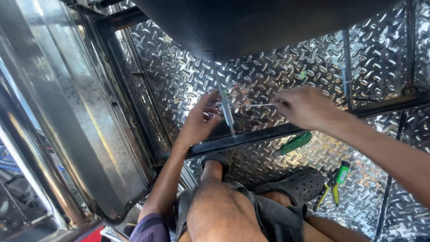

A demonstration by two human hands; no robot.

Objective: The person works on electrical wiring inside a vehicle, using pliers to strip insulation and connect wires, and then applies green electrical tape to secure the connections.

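Right hand: fingers drawn together in a pinch on the right end of a thin pale strip, which looks like a cable tie, though it is too fine to confirm. The strip runs level from those fingertips leftward to a slim upright rod. Left hand: fingers curled loosely beside the rod, fingertips at or very near it; the view does not settle whether they actually clasp it, so the state of this grip cannot be told.

The rod descends from under a large dark overhanging body at the far top of the view and meets a dark metal crossbar that runs from left to right just below both hands. The strip sits between the two hands, above the crossbar, in front of the shiny chequer-plate metal panel that lines the far wall and floor.

On the plate floor, near right of the crossbar, lies a green-handled tool, partly tucked under the bar. Further right and nearer lies a pair of pliers with green and yellow grips, well apart from both hands. The person's bare knee and dark shorts fill the near centre, with a dark perforated clog on the floor just beside the pliers. A polished metal frame occupies the left side.
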